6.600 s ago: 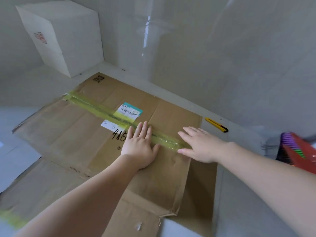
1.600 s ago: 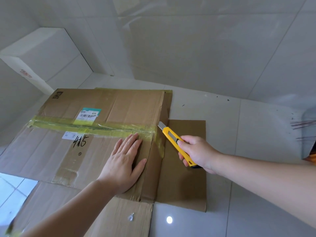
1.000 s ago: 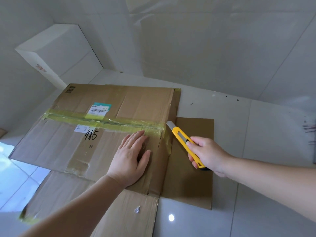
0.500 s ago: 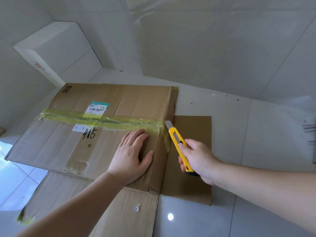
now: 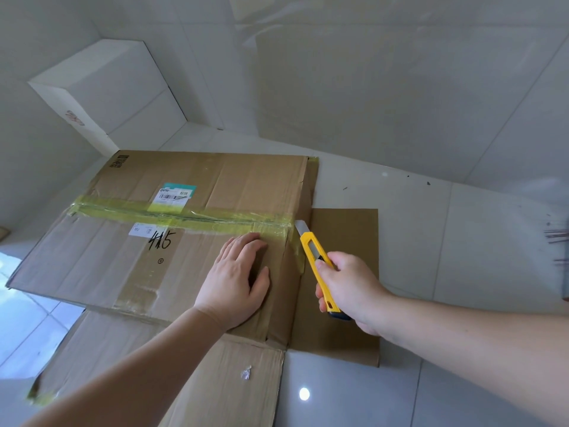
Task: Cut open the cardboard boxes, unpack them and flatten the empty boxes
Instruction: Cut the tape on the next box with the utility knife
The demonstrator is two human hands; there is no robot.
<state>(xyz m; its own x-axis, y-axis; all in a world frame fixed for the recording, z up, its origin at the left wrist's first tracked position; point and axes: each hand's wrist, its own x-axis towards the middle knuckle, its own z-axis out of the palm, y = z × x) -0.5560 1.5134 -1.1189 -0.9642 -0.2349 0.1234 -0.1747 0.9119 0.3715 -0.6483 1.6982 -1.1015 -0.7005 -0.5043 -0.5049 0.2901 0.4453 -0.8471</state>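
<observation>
While the left hand (image 5: 237, 282) lies flat with fingers straight, pressing on the flattened brown cardboard box (image 5: 191, 241) on the white tiled floor (image 5: 431, 241), the right hand (image 5: 348, 288) grips a yellow utility knife (image 5: 317, 266). Its blade tip meets the yellow-green tape strip (image 5: 184, 217) at the box's right edge. A white rectangular box (image 5: 104, 87) stands in the far left corner.
</observation>
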